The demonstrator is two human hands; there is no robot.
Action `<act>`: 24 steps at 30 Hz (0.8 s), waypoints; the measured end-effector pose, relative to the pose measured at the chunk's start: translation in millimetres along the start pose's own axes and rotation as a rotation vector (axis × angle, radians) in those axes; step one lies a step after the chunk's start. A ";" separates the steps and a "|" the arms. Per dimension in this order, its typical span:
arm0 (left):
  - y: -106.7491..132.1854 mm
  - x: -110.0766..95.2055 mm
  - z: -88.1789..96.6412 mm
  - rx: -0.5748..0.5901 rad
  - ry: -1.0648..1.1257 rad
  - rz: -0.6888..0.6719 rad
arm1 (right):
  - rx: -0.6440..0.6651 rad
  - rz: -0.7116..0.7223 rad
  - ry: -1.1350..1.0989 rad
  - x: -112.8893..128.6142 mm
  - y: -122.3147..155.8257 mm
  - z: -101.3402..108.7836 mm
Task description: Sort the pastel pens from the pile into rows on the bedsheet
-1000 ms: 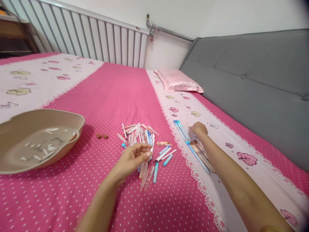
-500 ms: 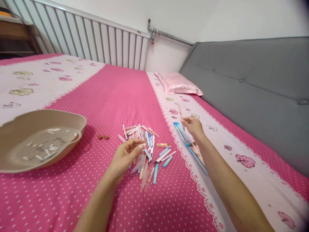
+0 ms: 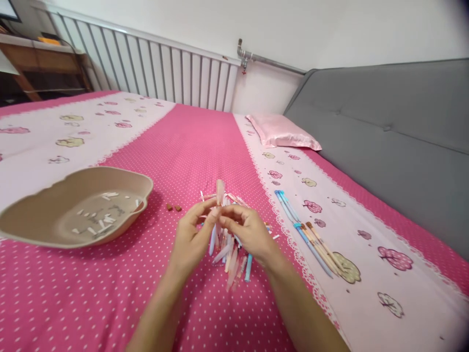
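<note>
My left hand [image 3: 194, 232] and my right hand [image 3: 247, 230] meet over the pile of pen parts. Their fingertips pinch a pale pink, translucent pen piece [image 3: 220, 189] that stands upright between them; its lower end is mostly hidden by the fingers. Under the hands lies the heap of loose pen parts [image 3: 230, 259], with pink, blue and white tubes and thin sticks. To the right, several blue pens [image 3: 287, 204] and brown-tipped, cream pens [image 3: 322, 247] are laid side by side on the bedspread's pale strip.
At left a beige basin [image 3: 54, 195] holds small white pieces [image 3: 104, 222]. Two small brown bits [image 3: 173, 208] lie between basin and pile. A pink pillow [image 3: 282, 131] rests near the grey headboard [image 3: 395, 105]. A white radiator [image 3: 164, 73] lines the wall.
My right hand has come left from beside the laid-out pens to my left hand over the pile. Both hands now pinch a pale pink piece. The view has shifted slightly left.
</note>
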State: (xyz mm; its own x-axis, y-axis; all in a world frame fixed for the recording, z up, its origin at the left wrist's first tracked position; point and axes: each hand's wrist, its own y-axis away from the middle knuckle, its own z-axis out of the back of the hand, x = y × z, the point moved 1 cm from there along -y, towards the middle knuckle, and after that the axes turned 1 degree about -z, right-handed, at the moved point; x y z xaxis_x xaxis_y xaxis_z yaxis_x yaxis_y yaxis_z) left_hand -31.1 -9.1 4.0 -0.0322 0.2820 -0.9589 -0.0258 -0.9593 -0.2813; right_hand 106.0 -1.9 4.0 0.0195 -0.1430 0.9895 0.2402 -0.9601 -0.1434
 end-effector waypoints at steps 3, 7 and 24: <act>-0.1 2.7 -0.9 0.032 -0.107 -0.069 | -0.030 0.057 0.073 -5.0 2.3 -0.6; -0.3 3.7 -2.7 0.040 -0.168 -0.215 | -0.118 0.115 0.113 -4.8 5.7 -0.2; 0.7 1.0 -4.8 0.032 -0.252 -0.404 | -0.231 0.178 0.144 1.5 13.5 -2.3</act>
State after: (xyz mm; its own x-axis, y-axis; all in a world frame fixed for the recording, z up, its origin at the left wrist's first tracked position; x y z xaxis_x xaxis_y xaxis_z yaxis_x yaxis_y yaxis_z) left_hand -26.4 -9.5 2.6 -0.2542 0.6312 -0.7328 -0.1164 -0.7721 -0.6247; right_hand 107.0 -15.6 3.5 -0.1001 -0.3303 0.9385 0.0185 -0.9437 -0.3302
